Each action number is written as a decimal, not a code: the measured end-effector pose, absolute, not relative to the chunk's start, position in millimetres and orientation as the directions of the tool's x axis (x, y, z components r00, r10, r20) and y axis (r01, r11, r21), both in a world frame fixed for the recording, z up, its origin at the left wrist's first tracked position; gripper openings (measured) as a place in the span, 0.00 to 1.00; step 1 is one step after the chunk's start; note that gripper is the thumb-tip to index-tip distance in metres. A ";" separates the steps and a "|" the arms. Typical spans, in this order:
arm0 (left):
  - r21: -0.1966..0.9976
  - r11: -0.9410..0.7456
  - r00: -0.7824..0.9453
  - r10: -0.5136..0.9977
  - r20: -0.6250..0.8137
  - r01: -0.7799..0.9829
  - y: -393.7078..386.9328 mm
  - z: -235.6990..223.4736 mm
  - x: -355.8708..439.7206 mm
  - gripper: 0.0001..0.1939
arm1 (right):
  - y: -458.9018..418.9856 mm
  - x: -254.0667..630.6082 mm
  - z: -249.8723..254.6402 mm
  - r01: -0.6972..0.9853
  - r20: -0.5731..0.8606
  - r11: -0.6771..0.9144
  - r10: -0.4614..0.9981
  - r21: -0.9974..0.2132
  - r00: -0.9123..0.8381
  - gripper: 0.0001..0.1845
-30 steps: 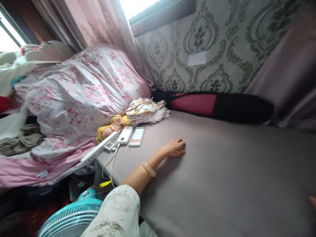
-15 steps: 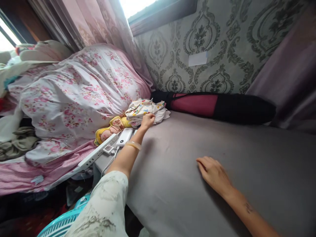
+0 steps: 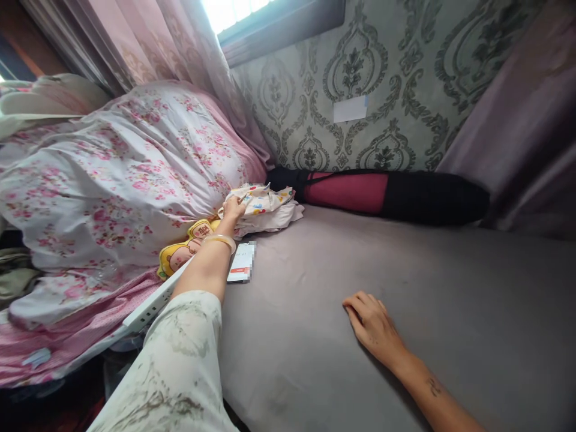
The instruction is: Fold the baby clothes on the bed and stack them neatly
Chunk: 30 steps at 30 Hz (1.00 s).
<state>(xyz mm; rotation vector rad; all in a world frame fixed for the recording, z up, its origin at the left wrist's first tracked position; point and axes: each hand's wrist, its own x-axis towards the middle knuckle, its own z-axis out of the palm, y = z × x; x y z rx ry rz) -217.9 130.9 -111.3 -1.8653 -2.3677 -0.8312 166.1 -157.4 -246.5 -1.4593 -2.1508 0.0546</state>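
Note:
My left hand (image 3: 234,207), with a pale bangle (image 3: 221,242) on its wrist, reaches to a bundle of white cloth (image 3: 263,201) printed with coloured figures. Its fingers are closed on the cloth's left edge; the fingertips are partly hidden. The bundle lies crumpled at the head end of the grey-sheeted bed. Below it, close to my left forearm, a phone (image 3: 242,262) with a lit screen lies on the sheet. My right hand (image 3: 373,327) is low over the grey sheet (image 3: 310,342), its fingers loosely curled together, with nothing visible in them.
Behind the bundle, a long black and maroon bag (image 3: 346,193) lies along the wall. To the left are a flowered quilt (image 3: 135,174), a yellow plush toy (image 3: 180,255) and a white power strip (image 3: 146,309). A pink curtain (image 3: 517,138) hangs at the right.
My left hand has moved left across the cloth bundle, from its front to its left edge. The phone has come into sight, while my forearm now covers the white power bank. My view has shifted slightly.

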 end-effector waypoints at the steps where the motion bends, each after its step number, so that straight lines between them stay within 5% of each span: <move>1: 0.387 0.149 -0.286 0.900 0.328 0.910 131.8 -111.0 -216.6 0.16 | -157.1 166.1 -247.4 0.852 0.402 0.410 0.875 -0.325 -0.268 0.12; 13: 0.251 0.255 -0.314 0.920 0.233 0.934 131.8 -102.8 -192.9 0.10 | -159.7 165.3 -242.5 0.844 0.382 0.401 0.887 -0.356 -0.260 0.13; 19: 0.133 0.007 -0.054 0.932 0.357 0.991 124.1 -79.9 -167.2 0.14 | -159.1 165.4 -242.1 0.840 0.372 0.401 0.890 -0.367 -0.262 0.11; 26: 0.230 -0.293 0.125 0.828 0.547 0.928 117.8 -44.4 -113.9 0.11 | -157.9 165.4 -245.4 0.840 0.375 0.402 0.889 -0.365 -0.263 0.10; 30: 0.465 -0.442 0.083 0.787 0.611 0.767 116.8 -39.3 -75.0 0.07 | -159.4 166.0 -243.5 0.832 0.378 0.409 0.887 -0.375 -0.266 0.11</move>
